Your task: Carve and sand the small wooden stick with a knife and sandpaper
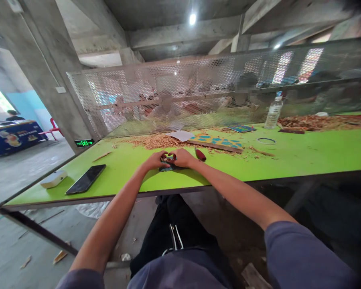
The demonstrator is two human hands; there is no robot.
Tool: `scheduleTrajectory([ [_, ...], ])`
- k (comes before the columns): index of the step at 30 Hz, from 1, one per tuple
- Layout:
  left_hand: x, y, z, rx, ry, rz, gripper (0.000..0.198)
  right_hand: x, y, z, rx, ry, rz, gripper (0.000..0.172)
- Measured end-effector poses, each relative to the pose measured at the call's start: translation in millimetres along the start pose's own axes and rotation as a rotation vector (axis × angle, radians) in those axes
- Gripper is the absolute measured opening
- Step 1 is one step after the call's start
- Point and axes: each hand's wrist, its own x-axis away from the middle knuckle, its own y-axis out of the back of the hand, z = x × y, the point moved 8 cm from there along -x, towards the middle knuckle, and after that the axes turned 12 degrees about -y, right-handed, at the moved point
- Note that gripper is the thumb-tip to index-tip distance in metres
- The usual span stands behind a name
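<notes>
My left hand (155,160) and my right hand (182,157) meet over the green table (123,172) near its front edge. Their fingers curl toward each other around a small piece, partly wood-coloured and partly dark; its kind is too small and covered to make out. Under the fingertips lies a dark bluish flat thing (166,167), partly hidden by the hands. Just to the right of my right hand rests a red object (200,154) with a pointed end, touched by neither hand.
Wood shavings (147,141) lie behind my hands, with a yellow-and-blue patterned board (218,142) and white paper (180,135). A phone (86,179) and a white box (53,179) are at left. A bottle (273,113) and tape roll (266,141) stand right. A perforated metal screen (198,92) borders the back.
</notes>
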Motion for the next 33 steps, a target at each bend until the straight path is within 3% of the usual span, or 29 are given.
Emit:
scheduleTrajectory([
  [9, 0, 1.2, -5, -0.050, -0.015, 0.009, 0.066, 6, 4, 1, 0.032, -0.125, -0.014, 0.026],
  [28, 0, 1.9, -18, -0.088, -0.023, 0.043, 0.057, 3, 4, -3, 0.076, -0.157, 0.010, 0.025],
  [33, 0, 3.9, -15, -0.066, -0.011, 0.011, 0.046, 4, 5, -10, 0.102, -0.138, 0.021, 0.026],
])
